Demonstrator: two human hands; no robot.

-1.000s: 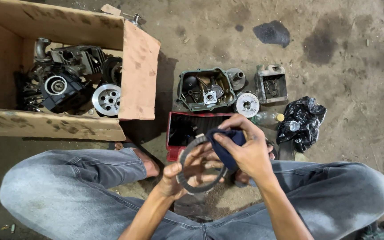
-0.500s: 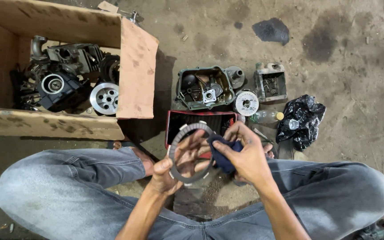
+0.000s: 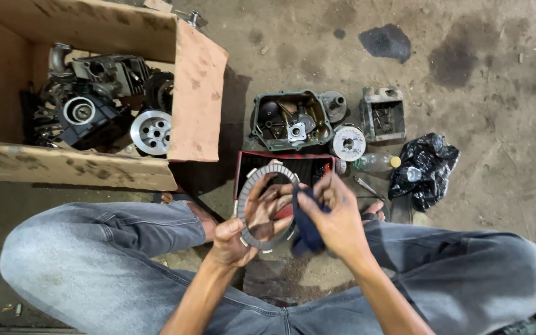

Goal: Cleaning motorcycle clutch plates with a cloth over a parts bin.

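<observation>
I sit cross-legged on a dirty concrete floor. My left hand (image 3: 238,232) grips a flat grey metal ring with small outer tabs (image 3: 247,196), held upright in front of me. My right hand (image 3: 337,216) pinches a dark blue rag (image 3: 307,224) against the ring's right side. Both hands hover over a red tray (image 3: 280,162) between my knees.
A cardboard box (image 3: 196,102) at the left holds engine parts and a round pulley (image 3: 151,131). Ahead lie an open green metal casing (image 3: 290,121), a round disc (image 3: 348,142), a small metal box (image 3: 382,115), a plastic bottle (image 3: 376,162) and a black plastic bag (image 3: 423,169).
The ring has turned from lying nearly flat to standing more upright and has risen a little. The rag hand slid from the ring's top to its right side.
</observation>
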